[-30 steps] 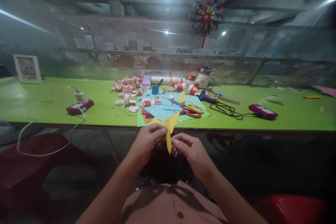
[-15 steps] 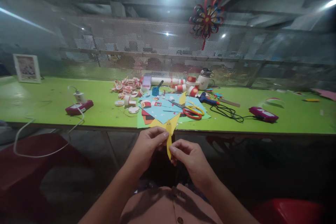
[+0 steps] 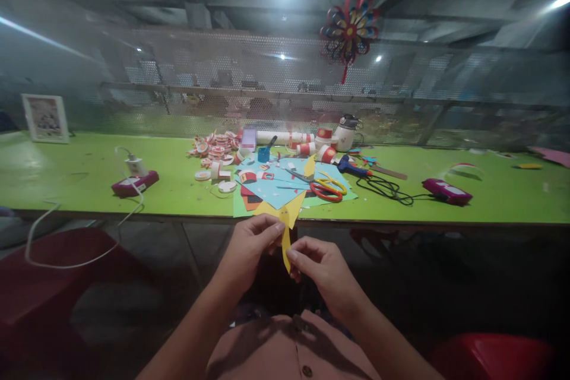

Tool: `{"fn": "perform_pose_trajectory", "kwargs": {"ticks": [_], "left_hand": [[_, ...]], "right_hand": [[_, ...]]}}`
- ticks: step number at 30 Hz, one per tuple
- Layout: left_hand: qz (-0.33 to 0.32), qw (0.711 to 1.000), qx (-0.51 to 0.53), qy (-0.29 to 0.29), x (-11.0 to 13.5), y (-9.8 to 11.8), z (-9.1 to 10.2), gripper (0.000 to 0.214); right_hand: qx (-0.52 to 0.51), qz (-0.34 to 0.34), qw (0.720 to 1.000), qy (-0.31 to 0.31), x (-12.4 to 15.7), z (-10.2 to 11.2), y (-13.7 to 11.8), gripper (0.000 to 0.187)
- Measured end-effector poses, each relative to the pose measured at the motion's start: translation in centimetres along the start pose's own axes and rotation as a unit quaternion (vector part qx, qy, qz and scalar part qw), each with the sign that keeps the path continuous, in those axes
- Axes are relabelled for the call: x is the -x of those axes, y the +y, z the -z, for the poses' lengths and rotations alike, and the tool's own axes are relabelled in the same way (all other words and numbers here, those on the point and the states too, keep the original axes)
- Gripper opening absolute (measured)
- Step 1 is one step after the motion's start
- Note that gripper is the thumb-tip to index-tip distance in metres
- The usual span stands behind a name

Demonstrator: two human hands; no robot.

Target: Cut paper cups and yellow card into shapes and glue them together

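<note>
Between my hands, just in front of the table edge, is a narrow yellow paper strip (image 3: 285,243) with small dark marks near its top. My left hand (image 3: 255,243) pinches its upper left side between thumb and fingers. Lower down, the thumb and fingers of my right hand (image 3: 318,261) are closed on its right side. Beyond the strip, yellow paper (image 3: 295,209) pokes over the table edge from under light blue sheets (image 3: 271,193). On those sheets lie scissors (image 3: 327,190) with red and yellow handles, near a yellow paper cutout (image 3: 310,166).
The green table (image 3: 187,202) bears a blue glue gun (image 3: 351,166) with a black cable, purple power strips (image 3: 446,191), red-and-white paper cups (image 3: 326,154), a pile of paper discs (image 3: 218,145) and a white jug (image 3: 346,133). A white cord (image 3: 73,266) hangs off the left edge, above a stool (image 3: 53,285).
The strip's top has tilted very slightly to the left. Both hands keep nearly the same place and grip, and the view has shifted a little.
</note>
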State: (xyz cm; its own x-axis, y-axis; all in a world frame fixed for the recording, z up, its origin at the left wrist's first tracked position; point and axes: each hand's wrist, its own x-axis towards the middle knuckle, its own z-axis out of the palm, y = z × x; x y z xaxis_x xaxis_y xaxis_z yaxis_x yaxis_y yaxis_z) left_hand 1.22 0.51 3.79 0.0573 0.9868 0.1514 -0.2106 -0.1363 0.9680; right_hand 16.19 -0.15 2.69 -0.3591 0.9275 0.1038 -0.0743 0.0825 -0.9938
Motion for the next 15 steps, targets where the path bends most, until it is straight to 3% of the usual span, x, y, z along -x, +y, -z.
{"fn": "perform_pose_trajectory", "kwargs": {"ticks": [15], "left_hand": [[0.004,1.000,0.019,0.014,-0.03,-0.58,0.08,0.016]], "right_hand": [[0.008,0.005,1.000,-0.013,0.07,0.15,-0.02,0.024]]}}
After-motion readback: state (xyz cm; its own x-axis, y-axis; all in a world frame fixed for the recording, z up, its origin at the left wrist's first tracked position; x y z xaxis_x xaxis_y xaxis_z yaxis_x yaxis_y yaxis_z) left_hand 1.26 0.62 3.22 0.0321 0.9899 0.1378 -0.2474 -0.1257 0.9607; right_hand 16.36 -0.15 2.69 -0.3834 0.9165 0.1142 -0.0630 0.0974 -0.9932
